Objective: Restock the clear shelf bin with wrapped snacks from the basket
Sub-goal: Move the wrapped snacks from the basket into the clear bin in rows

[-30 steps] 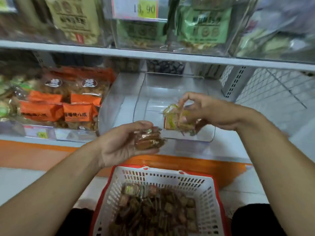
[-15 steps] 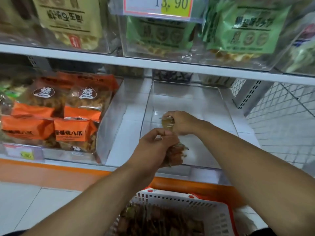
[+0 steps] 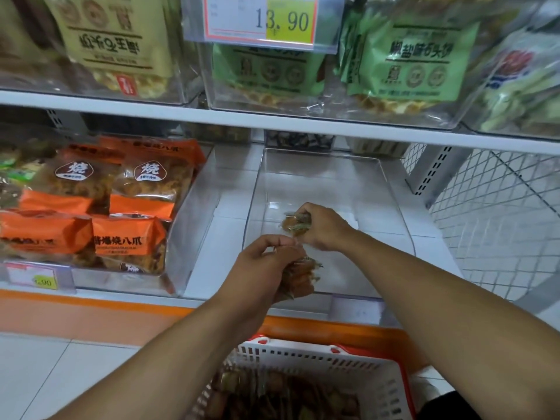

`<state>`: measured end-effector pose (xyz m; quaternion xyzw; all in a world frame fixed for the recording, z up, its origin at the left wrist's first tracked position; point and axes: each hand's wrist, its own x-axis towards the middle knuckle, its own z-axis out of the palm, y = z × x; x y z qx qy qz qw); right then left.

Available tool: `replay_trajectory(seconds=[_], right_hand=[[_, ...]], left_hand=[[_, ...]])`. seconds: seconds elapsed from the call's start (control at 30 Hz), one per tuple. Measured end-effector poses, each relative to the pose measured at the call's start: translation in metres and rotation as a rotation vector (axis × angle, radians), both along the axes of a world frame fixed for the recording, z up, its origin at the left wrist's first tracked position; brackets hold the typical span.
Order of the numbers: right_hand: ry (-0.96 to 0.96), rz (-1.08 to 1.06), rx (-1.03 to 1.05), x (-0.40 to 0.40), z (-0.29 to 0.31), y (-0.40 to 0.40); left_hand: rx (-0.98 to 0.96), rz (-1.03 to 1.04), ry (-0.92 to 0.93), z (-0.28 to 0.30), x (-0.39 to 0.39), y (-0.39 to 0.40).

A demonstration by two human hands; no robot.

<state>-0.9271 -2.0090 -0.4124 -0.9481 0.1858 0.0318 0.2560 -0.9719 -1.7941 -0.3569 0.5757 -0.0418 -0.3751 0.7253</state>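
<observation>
Head view, looking down at a store shelf. Clear shelf bin sitting toward the right end of the lower shelf, front wall right at the shelf's front edge, bottom looking pretty bare apart from what the hands are bringing in.

Right hand reached over the front wall and down inside the bin, fingers curled tight round a small clump of wrapped snacks, crinkly wrapper ends poking out to the left of the knuckles. Can't tell whether that clump touches the bin floor or hangs just above it.

Left hand just in front of the right one, at the bin's front left corner, fingers closed around a bigger bunch of snacks, brownish-orange, wrapper tips sticking out right and below the palm. Both hands near each other, maybe touching at the fingertips, hard to say.

Basket, white mesh with red rim, down at the bottom edge, in front of and below the shelf, with a heap of dark wrapped snacks piled inside.

Left part of the same shelf: orange snack bags stacked in another clear bin, small price label at its front edge. Upper shelf: green bags and a yellowish bag in clear bins, price tag reading 13.90 clipped at the front.
</observation>
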Motion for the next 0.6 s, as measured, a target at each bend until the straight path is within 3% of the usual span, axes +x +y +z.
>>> replay_trajectory(seconds=[0.13,0.33,0.5,0.6], right_hand=[[0.003,-0.074,0.086,0.019,0.011,0.001],[0.090,-0.165,-0.118,0.056,0.009,0.013],[-0.014,-0.235,0.017,0.068,0.002,0.016],[-0.046,-0.171,-0.059,0.067,-0.002,0.015]], left_hand=[[0.006,0.011,0.002,0.000,0.001,-0.002],[0.032,0.004,-0.016,0.000,0.004,-0.008],[0.038,-0.005,-0.006,-0.001,0.005,-0.009],[0.050,-0.003,-0.017,-0.003,0.006,-0.008]])
